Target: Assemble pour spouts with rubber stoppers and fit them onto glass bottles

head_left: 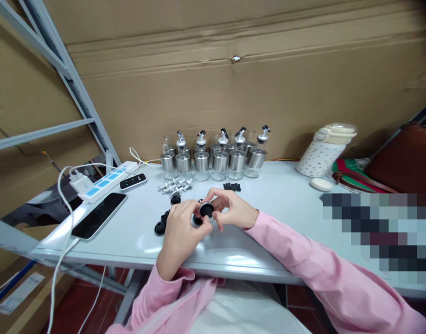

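Above the front part of the table, my left hand [181,225] and my right hand [235,208] meet. Pinched between the fingers of both is a round black bottle stopper [206,210] with a silvery rim. Another dark stopper [198,221] shows just below it; whether it is held or lying on the table I cannot tell. Beside my left hand lie several more black stoppers [160,228]. Beyond the hands are a heap of silver pourer spouts [175,186] and small black pieces [232,187]. Glass bottles with steel sleeves [220,162] stand behind, some topped with spouts.
At left lie a phone [99,216], a small black device [133,182] and a power strip [110,181] with white cables. A spotted flask [324,150] and a white oval object [321,185] are at right. Cardboard [185,88] rises behind; a metal frame [77,88] stands left.
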Available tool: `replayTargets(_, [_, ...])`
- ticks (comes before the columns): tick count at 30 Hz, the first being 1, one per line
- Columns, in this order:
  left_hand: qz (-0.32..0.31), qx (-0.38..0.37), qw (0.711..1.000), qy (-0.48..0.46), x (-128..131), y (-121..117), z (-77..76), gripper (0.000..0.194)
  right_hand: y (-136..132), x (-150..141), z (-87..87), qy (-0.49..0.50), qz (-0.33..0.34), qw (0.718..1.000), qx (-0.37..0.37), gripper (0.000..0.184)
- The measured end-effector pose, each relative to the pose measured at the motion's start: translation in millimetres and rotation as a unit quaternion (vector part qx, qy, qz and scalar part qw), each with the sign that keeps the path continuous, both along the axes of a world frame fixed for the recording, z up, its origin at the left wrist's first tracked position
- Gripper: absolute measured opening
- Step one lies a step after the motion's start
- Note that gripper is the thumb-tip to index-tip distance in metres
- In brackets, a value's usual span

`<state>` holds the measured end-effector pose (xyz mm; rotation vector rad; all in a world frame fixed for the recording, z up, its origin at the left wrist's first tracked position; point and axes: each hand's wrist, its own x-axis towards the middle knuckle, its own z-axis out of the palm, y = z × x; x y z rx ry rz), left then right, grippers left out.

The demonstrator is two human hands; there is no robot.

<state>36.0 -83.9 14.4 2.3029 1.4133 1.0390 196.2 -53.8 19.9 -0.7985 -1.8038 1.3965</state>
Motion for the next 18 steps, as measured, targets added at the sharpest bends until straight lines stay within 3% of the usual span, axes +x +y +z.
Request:
replayTargets(11, [0.003, 0.02, 1.0, -0.01, 0.3, -0.6, -0.8, 0.009, -2.1, -3.8, 3.0, -0.009, -0.037, 0.999, -0.02, 0.022])
replayTargets(18, [0.006, 0.031, 1.0, -0.002, -0.8, 0.9, -1.6, 0.008, -0.9, -5.7, -0.9, 0.011, -0.024, 1.0, -0.012, 0.022])
